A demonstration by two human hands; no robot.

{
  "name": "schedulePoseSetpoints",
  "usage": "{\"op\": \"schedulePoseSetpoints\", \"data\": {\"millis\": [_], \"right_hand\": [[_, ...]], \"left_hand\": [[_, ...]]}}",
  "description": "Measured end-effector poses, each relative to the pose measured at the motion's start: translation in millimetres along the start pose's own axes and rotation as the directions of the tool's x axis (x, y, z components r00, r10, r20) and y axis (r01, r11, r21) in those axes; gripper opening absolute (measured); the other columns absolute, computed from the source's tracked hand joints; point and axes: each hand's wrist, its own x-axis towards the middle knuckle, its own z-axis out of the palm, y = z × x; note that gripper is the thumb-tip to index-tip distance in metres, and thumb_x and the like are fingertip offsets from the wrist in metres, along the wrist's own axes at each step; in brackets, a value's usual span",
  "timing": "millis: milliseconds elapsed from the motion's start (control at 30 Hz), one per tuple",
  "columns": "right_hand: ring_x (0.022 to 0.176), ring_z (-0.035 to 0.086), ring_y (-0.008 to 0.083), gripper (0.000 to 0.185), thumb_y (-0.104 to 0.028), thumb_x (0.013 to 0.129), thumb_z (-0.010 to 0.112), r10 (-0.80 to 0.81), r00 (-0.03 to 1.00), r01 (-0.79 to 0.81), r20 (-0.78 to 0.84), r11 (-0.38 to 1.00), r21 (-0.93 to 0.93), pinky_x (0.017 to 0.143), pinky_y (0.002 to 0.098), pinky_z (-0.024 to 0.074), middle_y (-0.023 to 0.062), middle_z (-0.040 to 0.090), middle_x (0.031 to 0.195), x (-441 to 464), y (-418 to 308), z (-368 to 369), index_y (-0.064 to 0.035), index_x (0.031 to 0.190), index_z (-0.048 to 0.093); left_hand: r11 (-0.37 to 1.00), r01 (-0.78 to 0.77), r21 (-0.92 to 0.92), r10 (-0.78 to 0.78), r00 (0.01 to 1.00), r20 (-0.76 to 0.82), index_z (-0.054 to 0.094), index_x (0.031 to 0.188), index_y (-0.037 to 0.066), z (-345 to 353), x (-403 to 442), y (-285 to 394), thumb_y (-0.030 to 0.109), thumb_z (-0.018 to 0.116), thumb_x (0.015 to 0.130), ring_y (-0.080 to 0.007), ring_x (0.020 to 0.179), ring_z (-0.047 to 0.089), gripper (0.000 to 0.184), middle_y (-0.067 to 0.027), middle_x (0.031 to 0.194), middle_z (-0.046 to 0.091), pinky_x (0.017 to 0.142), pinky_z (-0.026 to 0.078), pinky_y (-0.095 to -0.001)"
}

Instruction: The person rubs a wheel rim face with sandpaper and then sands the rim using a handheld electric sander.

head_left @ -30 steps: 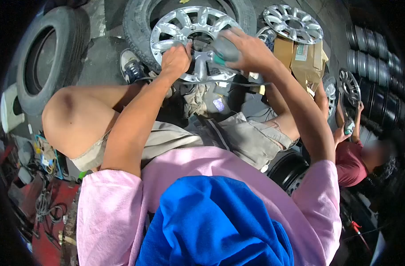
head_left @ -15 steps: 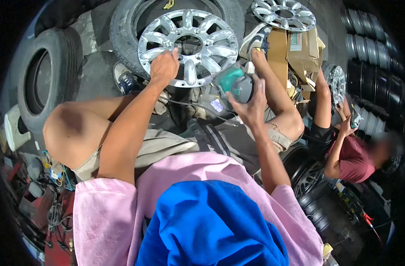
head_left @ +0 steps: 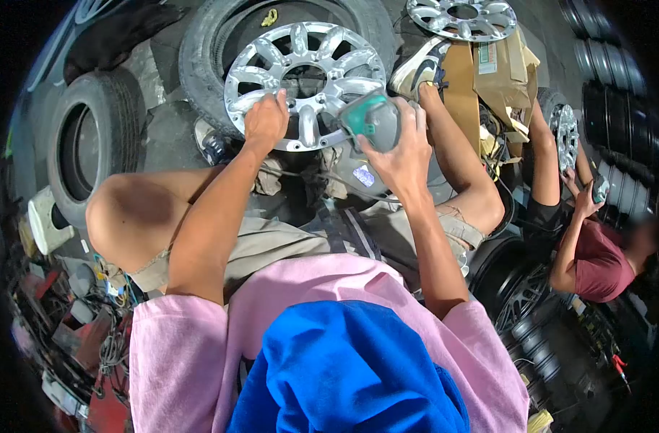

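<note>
Power tool [head_left: 373, 124], green and grey, sits in the right hand [head_left: 405, 153], its fingers wrapped round the body, at the near right edge of a silver wheel [head_left: 308, 130]; I cannot tell whether they touch. The left hand [head_left: 266, 124] is clamped on the wheel's near left side. Behind the wheel lies a tyre [head_left: 199, 72]. Farther right, a second wheel [head_left: 482, 13] sits at a cardboard box's [head_left: 459, 94] far end.

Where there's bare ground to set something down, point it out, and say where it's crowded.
Free: dark ground between the leftmost tire and the tire beneath the spoked wheel; also a strip between the cardboard box and stacked rims. Crowded: the lower left, with cables and clutter.
</note>
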Motion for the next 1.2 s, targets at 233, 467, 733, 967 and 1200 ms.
{"op": "schedulePoseSetpoints", "data": {"millis": [233, 467, 733, 967, 1200], "right_hand": [[0.114, 0.060, 0.0413, 0.077, -0.025, 0.068, 0.088, -0.059, 0.977, 0.053, 0.206, 0.998, 0.038, 0.098, 0.0474, 0.0510, 0.0193, 0.056, 0.127, -0.4, 30.1, -20.9, -0.0069, 0.134, 0.051], [0.116, 0.061, 0.0388, 0.080, -0.026, 0.066, 0.090, -0.222, 0.933, 0.219, 0.282, 0.975, 0.042, 0.099, 0.0436, 0.0499, 0.0194, 0.061, 0.125, 37.2, 21.7, -21.6, -0.0021, 0.133, 0.054], [0.124, 0.055, 0.0276, 0.091, -0.022, 0.068, 0.095, -0.161, 0.864, 0.183, 0.477, 0.983, 0.000, 0.107, 0.0386, 0.0445, 0.0165, 0.052, 0.132, 71.3, 41.9, -32.1, -0.0010, 0.141, 0.046], [0.123, 0.055, 0.0259, 0.085, -0.022, 0.067, 0.095, -0.094, 0.815, 0.003, 0.572, 0.987, 0.159, 0.103, 0.0385, 0.0460, 0.0162, 0.053, 0.132, 101.2, 26.6, -7.3, -0.0006, 0.137, 0.050], [0.122, 0.053, 0.0272, 0.090, -0.024, 0.066, 0.096, -0.121, 0.842, 0.126, 0.525, 0.992, 0.026, 0.107, 0.0382, 0.0430, 0.0154, 0.053, 0.127, 87.0, 40.1, -25.4, 0.0002, 0.139, 0.049]], "left_hand": [[1.000, 0.002, -0.031, -0.002, 1.000, -0.009, 0.068, 0.102, -0.004, 1.1, 1.0, -1.5, 0.044, 0.038, 0.107, -0.0516, 0.097, 0.067, 0.057, -0.0325, 0.098, 0.070, 0.090, 0.051, -0.0573], [0.999, -0.007, -0.043, 0.006, 0.999, -0.032, 0.068, 0.102, -0.005, 3.4, 2.0, -0.9, 0.043, 0.038, 0.107, -0.0508, 0.098, 0.067, 0.056, -0.0327, 0.099, 0.070, 0.091, 0.052, -0.0562], [0.999, 0.006, -0.047, -0.008, 0.999, -0.039, 0.068, 0.101, -0.004, 5.6, 2.8, -2.3, 0.043, 0.039, 0.107, -0.0489, 0.095, 0.068, 0.056, -0.0309, 0.097, 0.071, 0.088, 0.054, -0.0552], [0.999, -0.030, -0.039, 0.029, 0.999, -0.026, 0.068, 0.099, -0.004, 4.1, 1.0, -3.0, 0.043, 0.041, 0.107, -0.0487, 0.092, 0.069, 0.055, -0.0315, 0.097, 0.070, 0.085, 0.055, -0.0548], [0.998, -0.023, -0.058, 0.019, 0.998, -0.062, 0.066, 0.098, -0.004, 8.4, 0.4, -3.2, 0.039, 0.043, 0.107, -0.0496, 0.088, 0.069, 0.050, -0.0308, 0.091, 0.071, 0.082, 0.055, -0.0553]]}}
